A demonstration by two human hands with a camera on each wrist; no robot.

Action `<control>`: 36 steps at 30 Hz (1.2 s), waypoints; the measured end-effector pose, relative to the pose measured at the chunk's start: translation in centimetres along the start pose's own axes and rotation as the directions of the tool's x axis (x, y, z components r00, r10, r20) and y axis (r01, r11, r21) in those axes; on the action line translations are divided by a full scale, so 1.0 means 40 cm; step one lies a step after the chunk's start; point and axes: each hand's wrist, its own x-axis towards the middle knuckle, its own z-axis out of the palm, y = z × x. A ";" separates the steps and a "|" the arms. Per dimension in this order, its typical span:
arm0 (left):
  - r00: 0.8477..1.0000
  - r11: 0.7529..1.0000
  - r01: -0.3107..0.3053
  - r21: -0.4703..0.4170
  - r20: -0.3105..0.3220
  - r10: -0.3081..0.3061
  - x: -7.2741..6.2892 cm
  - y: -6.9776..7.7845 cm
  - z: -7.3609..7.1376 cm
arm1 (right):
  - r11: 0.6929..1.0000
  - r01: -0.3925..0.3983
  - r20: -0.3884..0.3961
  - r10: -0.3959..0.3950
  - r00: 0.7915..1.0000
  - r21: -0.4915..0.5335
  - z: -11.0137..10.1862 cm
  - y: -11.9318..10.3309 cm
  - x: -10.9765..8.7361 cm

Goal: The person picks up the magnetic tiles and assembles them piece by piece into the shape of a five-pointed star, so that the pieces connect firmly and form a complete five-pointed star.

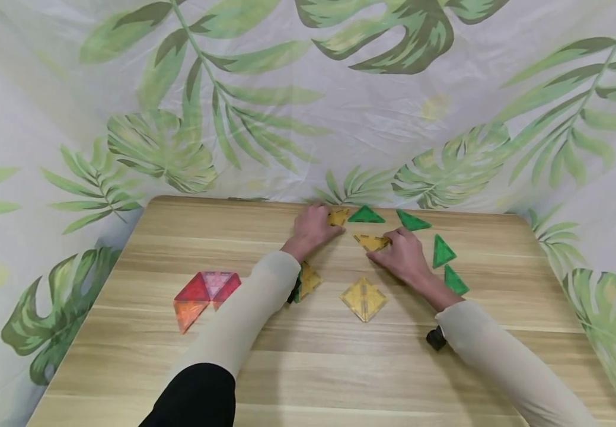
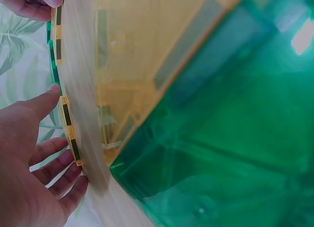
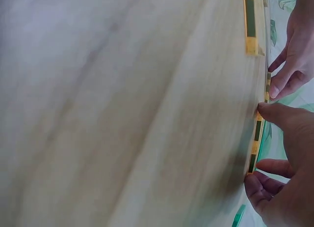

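My left hand (image 1: 312, 230) grips a yellow triangular magnetic tile (image 1: 338, 217) near the table's back edge; the left wrist view shows the thumb at one end of this tile (image 2: 70, 131) and fingers at the other. A second yellow triangular magnetic tile (image 1: 369, 242) is held by my right hand (image 1: 405, 256), closer to me and to the right. In the right wrist view, thumb and fingers span that tile's ends (image 3: 255, 143). Two yellow triangles forming a square (image 1: 363, 299) lie between the forearms. Beside the left wrist, another yellow tile (image 1: 309, 280) partly covers a green one.
Green triangular tiles (image 1: 366, 214) lie along the back edge and down the right side (image 1: 443, 251). On the left, red, pink and orange triangles (image 1: 190, 290) sit joined, partly behind my left sleeve. A leaf-patterned cloth (image 1: 265, 118) hangs behind the wooden table (image 1: 340, 379).
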 end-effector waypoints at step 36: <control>0.998 0.999 -0.014 -0.051 0.053 0.016 -0.058 -0.056 -0.045 | 0.929 0.238 0.293 -0.320 0.901 0.283 -0.086 0.134 0.003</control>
